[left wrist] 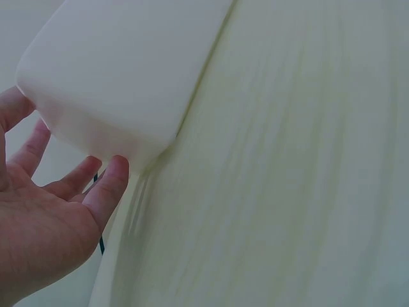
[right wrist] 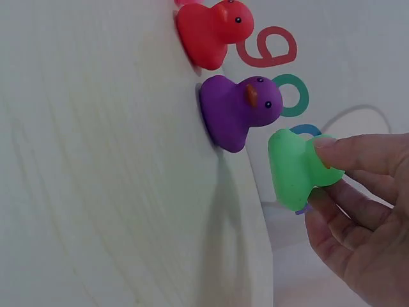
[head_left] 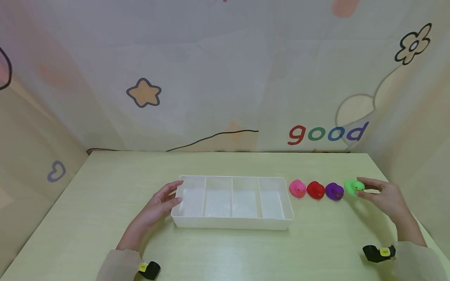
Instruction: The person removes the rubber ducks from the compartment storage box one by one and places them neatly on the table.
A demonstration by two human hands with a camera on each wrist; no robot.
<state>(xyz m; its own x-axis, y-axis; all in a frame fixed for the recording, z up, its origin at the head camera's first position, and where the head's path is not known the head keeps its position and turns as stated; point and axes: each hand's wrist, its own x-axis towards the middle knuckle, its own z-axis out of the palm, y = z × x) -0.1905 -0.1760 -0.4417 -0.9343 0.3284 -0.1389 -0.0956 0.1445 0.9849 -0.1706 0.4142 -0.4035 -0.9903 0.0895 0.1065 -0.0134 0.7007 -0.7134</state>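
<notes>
A white tray [head_left: 232, 223] with several compartments lies lengthwise in the middle of the table. My left hand [head_left: 166, 201] is at its left end, fingers spread and fingertips against the end wall; the left wrist view shows the same hand [left wrist: 54, 204] beside the tray's corner [left wrist: 96, 121]. To the right of the tray, my right hand [head_left: 384, 196] pinches a green rubber duck [head_left: 350, 187] by its head between thumb and fingers. In the right wrist view the green duck [right wrist: 291, 169] hangs above the table, its shadow apart from it.
Between tray and right hand, a pink rubber duck [head_left: 297, 189], a red duck [head_left: 316, 190] and a purple duck [head_left: 334, 191] stand in a row. A printed cloth [head_left: 211, 86] hangs behind the table [head_left: 225, 253] and at both sides.
</notes>
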